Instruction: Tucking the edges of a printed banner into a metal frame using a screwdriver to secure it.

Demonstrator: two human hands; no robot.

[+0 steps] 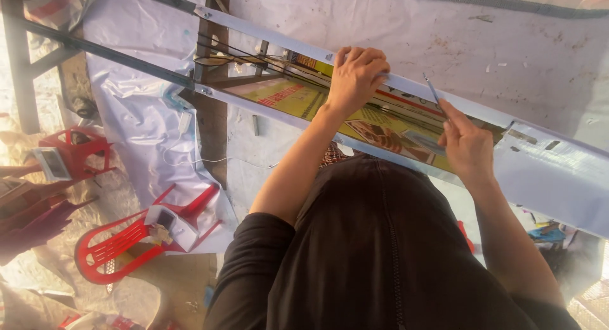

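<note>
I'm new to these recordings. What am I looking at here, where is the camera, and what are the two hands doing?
There is one picture, from a camera worn on the person's head, looking down past a dark top. The left hand presses on a long pale metal frame that crosses the view. Inside the frame shows a yellow printed sheet. The right hand has a closed grip on a thin pointed tool, its tip beside the frame's upper rail. White sheeting lies behind. At lower left a red plastic chair lies tipped over.

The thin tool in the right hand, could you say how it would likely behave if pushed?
The thin tool looks slender and light, so it probably flexes or slips sideways under pressure. Pinched only at the right hand's fingertips, it may twist easily.
</note>
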